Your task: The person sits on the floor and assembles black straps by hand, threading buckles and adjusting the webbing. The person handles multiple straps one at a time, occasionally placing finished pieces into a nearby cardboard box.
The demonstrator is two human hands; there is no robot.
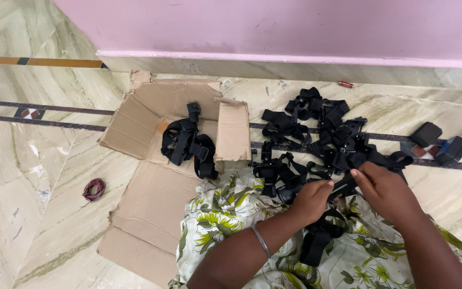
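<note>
Left hand (311, 200), right hand (383, 190) pinch black strap (339, 188) between them.

The person is wearing a loose cream garment printed with green leaves and yellow flowers (225, 214), which is draping over the lap and spreading across the lower part of the view. A thin, plain silver metal bangle (261, 241) is circling the left wrist. Both forearms are showing bare, with no sleeves, and neither hand is wearing rings.
</note>
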